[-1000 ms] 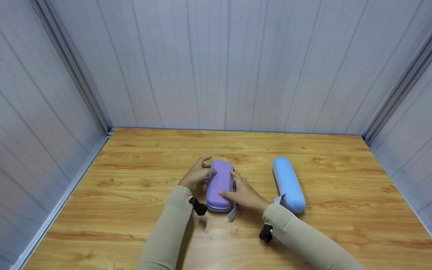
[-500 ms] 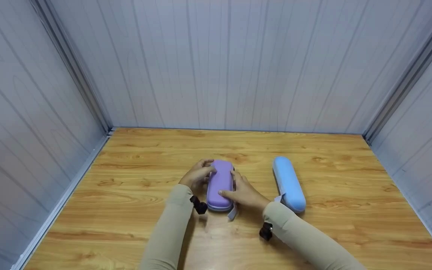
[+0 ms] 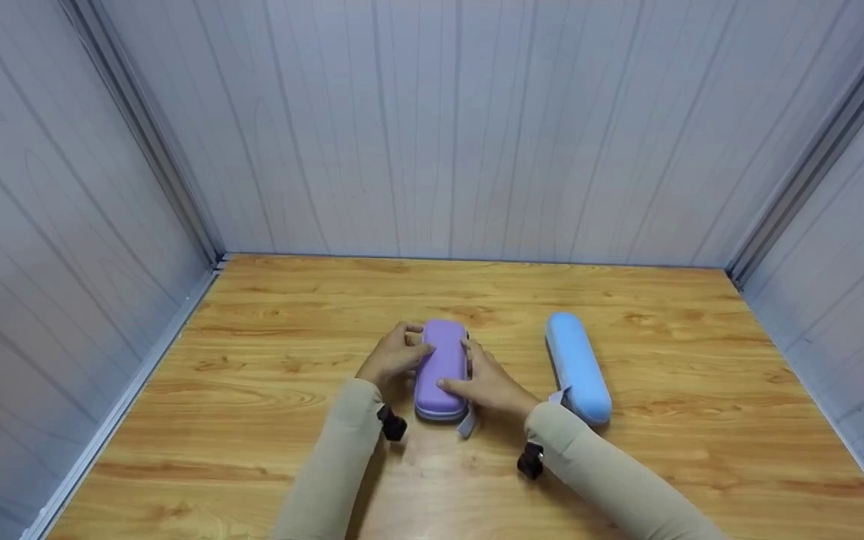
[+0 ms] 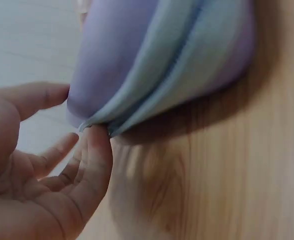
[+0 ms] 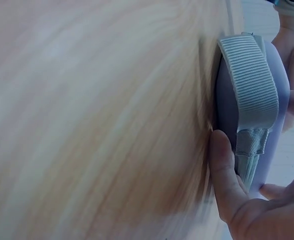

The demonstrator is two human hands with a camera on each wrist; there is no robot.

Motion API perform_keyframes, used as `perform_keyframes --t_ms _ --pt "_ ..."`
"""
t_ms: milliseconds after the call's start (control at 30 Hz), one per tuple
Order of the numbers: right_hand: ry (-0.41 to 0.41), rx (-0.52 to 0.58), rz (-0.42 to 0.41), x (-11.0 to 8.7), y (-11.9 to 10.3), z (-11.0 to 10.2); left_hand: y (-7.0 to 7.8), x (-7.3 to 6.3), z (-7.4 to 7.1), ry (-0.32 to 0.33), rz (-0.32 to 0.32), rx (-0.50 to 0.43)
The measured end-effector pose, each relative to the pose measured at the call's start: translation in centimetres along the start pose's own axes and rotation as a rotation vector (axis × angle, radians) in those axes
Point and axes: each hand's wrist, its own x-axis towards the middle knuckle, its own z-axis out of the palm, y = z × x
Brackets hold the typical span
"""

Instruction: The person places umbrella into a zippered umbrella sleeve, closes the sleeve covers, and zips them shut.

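Note:
A purple zippered case [image 3: 443, 375] with a grey zip band lies lengthwise on the wooden table. My left hand [image 3: 392, 354] holds its left side, thumb on top. In the left wrist view, a fingertip touches the end of the grey zip band [image 4: 152, 75] and the thumb presses the purple shell. On the other side my right hand [image 3: 493, 384] grips the case, thumb over the lid and fingers along the side. A ribbed grey strap [image 5: 254, 82] loops off the case near the right fingers. Whether a zip pull sits under the left fingers, I cannot tell.
To the right, a longer light blue case [image 3: 580, 371] with a grey tab lies slightly slanted, near my right forearm. Pale panelled walls [image 3: 454, 135] stand behind and on both sides of the wooden table [image 3: 267, 450].
My left hand has shifted slightly, its thumb a little lower on the lid and its fingers drawn in at the left edge. The right hand and both cases stay practically in place.

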Motion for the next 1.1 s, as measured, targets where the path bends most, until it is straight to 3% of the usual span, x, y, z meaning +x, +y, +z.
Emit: perform_keyframes --t_ms 100,233,467,733,967,1100 --pt "-0.001 0.013 -0.009 0.0 0.0 0.1 0.1 -0.6 -0.2 -0.018 0.039 0.056" --pt "-0.006 0.002 0.004 0.0 0.1 0.1 0.2 -1.3 -0.3 -0.046 0.019 0.091" --pt "0.004 -0.037 0.019 0.1 0.0 0.2 0.0 -1.6 0.1 -0.060 -0.059 -0.019" --pt "0.000 -0.016 0.025 0.0 -0.1 -0.1 0.1 0.3 -0.1 -0.071 -0.041 -0.029" --pt "0.005 -0.010 0.041 -0.1 0.1 -0.2 0.7 2.3 -0.1 -0.081 -0.091 0.016" --pt "0.007 -0.004 0.029 -0.1 0.2 -0.2 1.0 3.2 -0.1 -0.123 -0.110 0.041"
